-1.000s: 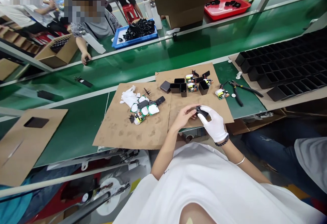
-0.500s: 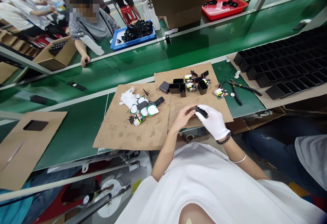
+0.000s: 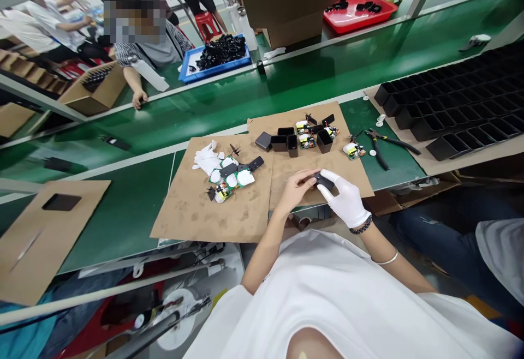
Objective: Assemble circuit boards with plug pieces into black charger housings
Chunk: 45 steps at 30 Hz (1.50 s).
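My bare left hand (image 3: 295, 189) and my white-gloved right hand (image 3: 344, 199) meet over the front edge of the cardboard. Between their closed fingers is a small black plastic case (image 3: 325, 181), partly hidden by them. Just beyond stand several black plastic housings (image 3: 279, 142), and beside these lie circuit boards (image 3: 306, 139) with yellow parts and black plug pieces. To the left, more circuit boards (image 3: 244, 177) with white round pads lie in a cluster near a crumpled white glove (image 3: 207, 158).
Pliers (image 3: 380, 149) lie on the green bench at right, near a circuit board (image 3: 353, 150) and rows of black housings (image 3: 450, 143). Across the green conveyor (image 3: 213, 97) are a blue tray (image 3: 216, 70), a red tray (image 3: 360, 18) and a co-worker. Another person's leg (image 3: 438, 228) is close on my right.
Both hands stay on the black case, my right hand shifting slightly to the right. Small black parts on the conveyor have moved left. The co-worker's hand across the line has shifted slightly.
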Available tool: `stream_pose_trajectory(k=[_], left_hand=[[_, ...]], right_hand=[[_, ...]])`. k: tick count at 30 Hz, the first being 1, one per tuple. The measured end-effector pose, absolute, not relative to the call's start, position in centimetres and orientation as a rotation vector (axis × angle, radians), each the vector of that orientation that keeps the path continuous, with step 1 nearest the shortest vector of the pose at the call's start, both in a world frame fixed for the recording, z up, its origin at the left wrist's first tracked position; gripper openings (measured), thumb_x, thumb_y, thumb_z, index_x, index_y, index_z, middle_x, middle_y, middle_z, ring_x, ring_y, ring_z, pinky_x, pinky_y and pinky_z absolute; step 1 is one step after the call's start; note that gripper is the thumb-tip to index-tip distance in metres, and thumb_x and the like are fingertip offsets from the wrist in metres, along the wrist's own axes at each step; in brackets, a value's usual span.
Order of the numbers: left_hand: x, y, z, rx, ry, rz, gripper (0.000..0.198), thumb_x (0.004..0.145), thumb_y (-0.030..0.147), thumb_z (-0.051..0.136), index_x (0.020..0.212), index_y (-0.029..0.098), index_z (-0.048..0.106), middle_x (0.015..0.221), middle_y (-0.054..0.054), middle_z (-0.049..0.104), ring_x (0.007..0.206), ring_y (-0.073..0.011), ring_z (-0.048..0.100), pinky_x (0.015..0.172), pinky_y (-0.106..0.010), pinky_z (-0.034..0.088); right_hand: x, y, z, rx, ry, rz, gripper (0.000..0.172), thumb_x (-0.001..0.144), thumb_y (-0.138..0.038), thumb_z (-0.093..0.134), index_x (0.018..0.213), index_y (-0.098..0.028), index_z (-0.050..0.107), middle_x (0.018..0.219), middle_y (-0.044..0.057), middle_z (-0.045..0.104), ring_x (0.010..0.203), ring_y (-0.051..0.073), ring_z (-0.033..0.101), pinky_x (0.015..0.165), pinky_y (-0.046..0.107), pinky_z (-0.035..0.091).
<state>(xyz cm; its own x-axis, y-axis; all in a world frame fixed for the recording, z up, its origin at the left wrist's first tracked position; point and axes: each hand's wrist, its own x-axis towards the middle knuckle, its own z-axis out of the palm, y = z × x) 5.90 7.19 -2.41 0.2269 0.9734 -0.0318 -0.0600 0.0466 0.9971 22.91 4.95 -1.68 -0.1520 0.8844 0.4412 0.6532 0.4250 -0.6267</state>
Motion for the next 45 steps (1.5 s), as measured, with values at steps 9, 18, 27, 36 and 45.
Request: stream_pose_trajectory(k=[9,18,27,36,45], left_hand=[[6.2,6.6,-1.0,1.704,1.174,1.059,0.028,0.096,0.031,0.053,0.114,0.021,0.071,0.121,-0.009,0.070,0.111,-0.0212,0.065,0.094,-0.035,0.054],[4.2,4.1,-3.0,1.534,1.381,1.183,0.034,0.094,0.025,0.054,0.126,0.020,0.060,0.118,-0.010,0.071,0.095,-0.0165,0.067,0.088,-0.031,0.054],[3.6,4.0,-3.9,1.213,1.356,1.315,0.027,0.087,0.031,0.062,0.111,0.019,0.066,0.103,-0.008,0.072,0.086,-0.0150,0.066,0.081,-0.028,0.055],[3.8,3.3,-3.9,1.330,1.451,1.289,0.023,0.090,0.031,0.058,0.108,0.018,0.066,0.104,-0.009,0.071,0.091,-0.0175,0.067,0.082,-0.030,0.055],[4.7,2.0,-2.9,1.734,1.619,1.222,0.022,0.098,0.025,0.046,0.099,0.019,0.067,0.098,-0.008,0.070,0.093,-0.0203,0.064,0.085,-0.034,0.052]], right_hand=[[23.9,6.4,-2.7,-1.164,-1.989,0.444,0.020,0.091,-0.032,0.060,0.104,-0.021,0.070,0.109,0.008,0.075,0.102,0.024,0.073,0.092,0.038,0.060],[23.4,5.9,-2.3,-1.214,-1.854,0.406,0.017,0.090,-0.031,0.059,0.098,-0.022,0.071,0.110,0.011,0.075,0.100,0.026,0.073,0.088,0.039,0.060],[23.2,6.9,0.5,-0.866,-0.446,1.661,0.019,0.085,-0.032,0.068,0.102,-0.023,0.066,0.108,0.003,0.074,0.103,0.019,0.071,0.089,0.038,0.063],[22.8,3.5,8.1,-0.572,0.006,1.979,0.024,0.101,-0.022,0.039,0.114,-0.024,0.060,0.104,0.000,0.075,0.099,0.010,0.072,0.090,0.029,0.063],[22.1,2.4,7.9,-0.909,-0.635,1.708,0.033,0.088,-0.049,0.064,0.115,-0.036,0.052,0.139,-0.002,0.060,0.122,0.023,0.064,0.094,0.044,0.061]])
